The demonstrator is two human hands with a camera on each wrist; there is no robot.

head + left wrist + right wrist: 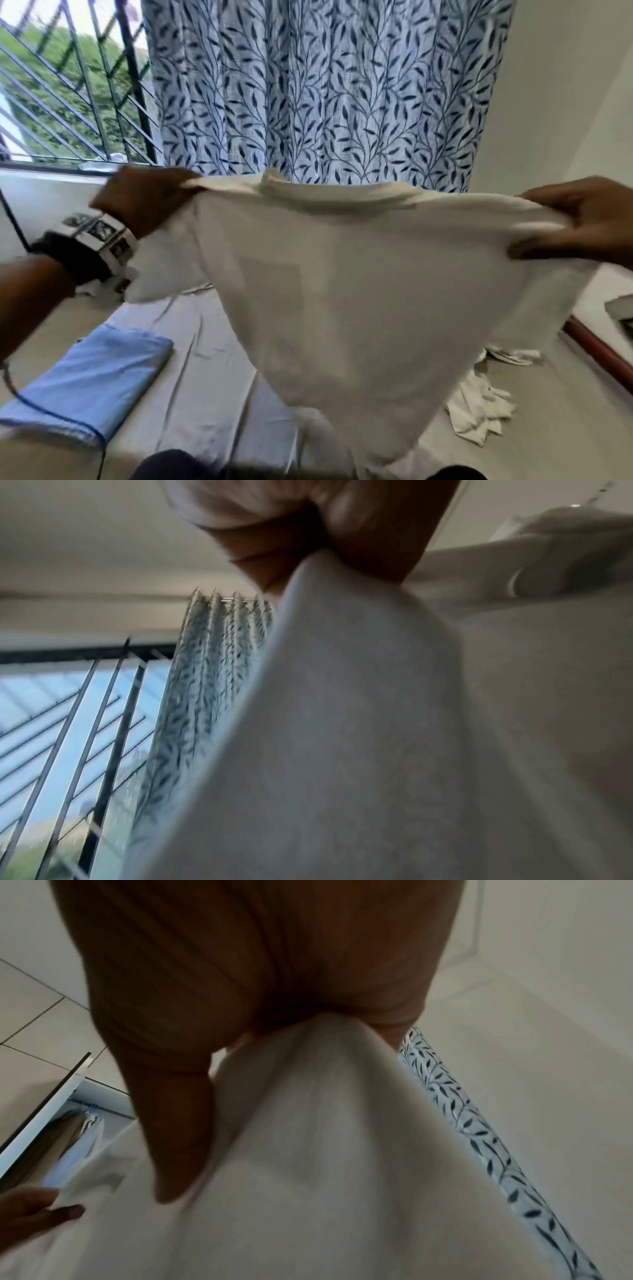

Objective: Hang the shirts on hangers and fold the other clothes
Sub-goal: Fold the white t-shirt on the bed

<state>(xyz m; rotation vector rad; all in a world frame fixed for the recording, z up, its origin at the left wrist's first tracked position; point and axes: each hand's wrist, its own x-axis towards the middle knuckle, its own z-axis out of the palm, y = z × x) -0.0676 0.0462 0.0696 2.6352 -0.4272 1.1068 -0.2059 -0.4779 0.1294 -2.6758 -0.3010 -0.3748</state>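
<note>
Above the pale bedsheet (212, 387), in the head view, a white collared cotton shirt (359, 291) is stretched out in the air between both hands. The left hand (144, 202) clenches one shoulder of it, fingers curled round bunched cloth; the right hand (589, 222) pinches the other shoulder between thumb and fingers. Its hem hangs down to the sheet and covers part of a crumpled white garment (479, 407) lying to the right. A folded light-blue cloth (92, 380) lies on the sheet at the left, and a leaf-patterned blue-and-white curtain (325, 89) hangs behind. Motion blur softens the shirt's lower edge.

From the left wrist, the fingers (281, 553) are closed tight on a peak of white fabric — the fingertips themselves are buried in it.

From the right wrist, the thumb (178, 1123) presses along the cloth while the other fingers (394, 993) wrap over the fold — their tips are hidden too. The picture is dim and blurred.
</note>
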